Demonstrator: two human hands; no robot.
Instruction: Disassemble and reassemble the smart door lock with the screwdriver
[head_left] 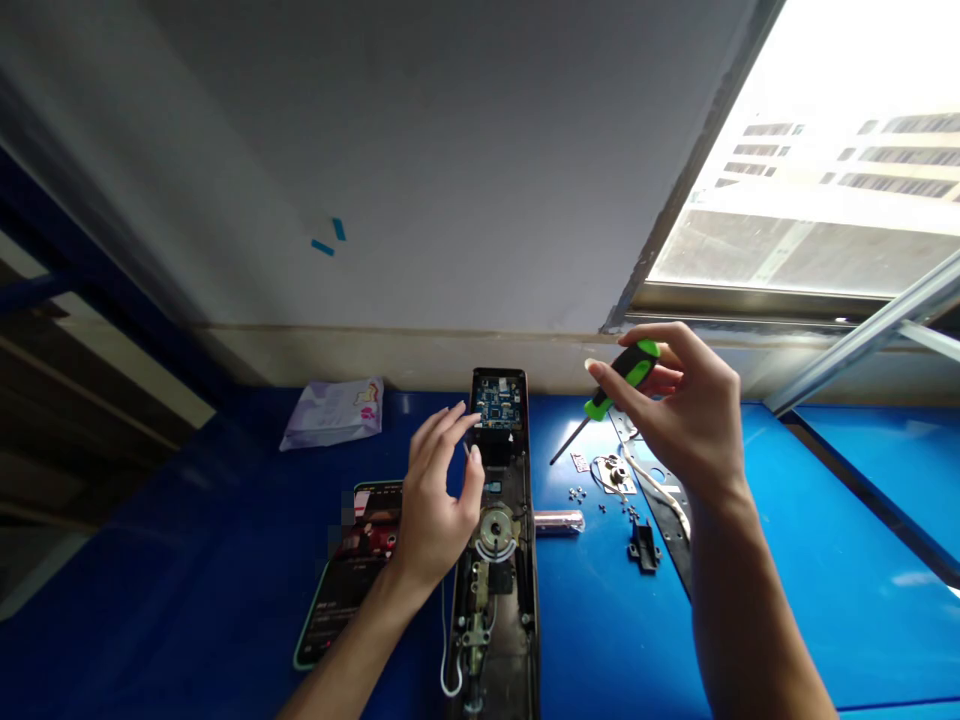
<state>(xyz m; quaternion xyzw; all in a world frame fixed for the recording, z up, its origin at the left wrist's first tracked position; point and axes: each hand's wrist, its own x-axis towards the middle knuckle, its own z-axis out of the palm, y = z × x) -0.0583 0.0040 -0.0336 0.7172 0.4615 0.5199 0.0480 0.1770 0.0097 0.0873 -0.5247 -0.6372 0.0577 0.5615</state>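
An opened door-lock body (499, 560) lies lengthwise on the blue table (225, 560), with a blue circuit board (497, 402) at its far end and a round brass part in the middle. My left hand (439, 495) hovers over the lock's left side with its fingers loosely apart. The thumb and forefinger seem to pinch something tiny that I cannot make out. My right hand (686, 405) is raised to the right of the lock. It grips a green-and-black screwdriver (611, 392), whose shaft points down and to the left.
A phone (349, 570) with a lit screen lies left of the lock, partly under my left arm. Several small screws (577, 493), a metal plate (660, 490), a white cable, a black clip (643, 548) and a silver cylinder (559, 521) lie to the right. A purple packet (334, 412) is by the wall.
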